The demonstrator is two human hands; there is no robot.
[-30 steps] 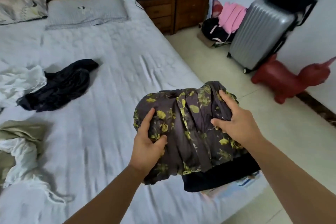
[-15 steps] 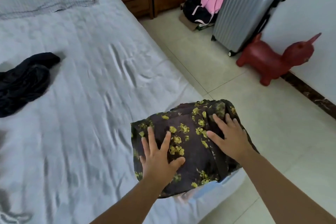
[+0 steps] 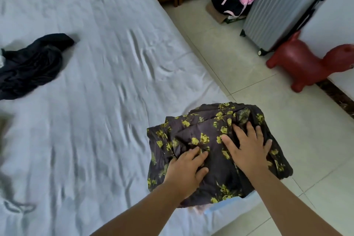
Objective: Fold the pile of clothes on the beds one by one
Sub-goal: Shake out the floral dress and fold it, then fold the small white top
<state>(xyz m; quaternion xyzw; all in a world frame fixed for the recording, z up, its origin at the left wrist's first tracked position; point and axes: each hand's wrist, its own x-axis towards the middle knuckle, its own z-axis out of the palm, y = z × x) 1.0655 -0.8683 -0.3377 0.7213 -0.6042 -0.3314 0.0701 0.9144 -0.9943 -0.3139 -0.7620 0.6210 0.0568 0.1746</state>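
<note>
I see both my hands on the folded floral garment, dark fabric w/ yellow flowers, sitting at the bed's near right corner, approx 5 o'clock in view. It's on top of other folded stuff; a pale blue and pink edge pokes out underneath, can't tell what. Part of the garment overhangs the bed edge twd the floor.

Left hand lies on the garment's near left part, fingers bent some and pressing into the cloth at 1 o'clock; can't tell if it's pinching a fold. Right hand is flat on the upper right part, fingers spread and straight, palm down, pressing. Hands are close, not touching.

At 10 o'clock, well apart from both hands, a black garment lies crumpled on the sheet. On the floor at 1–2 o'clock: silver suitcase, red toy animal just beside it.
</note>
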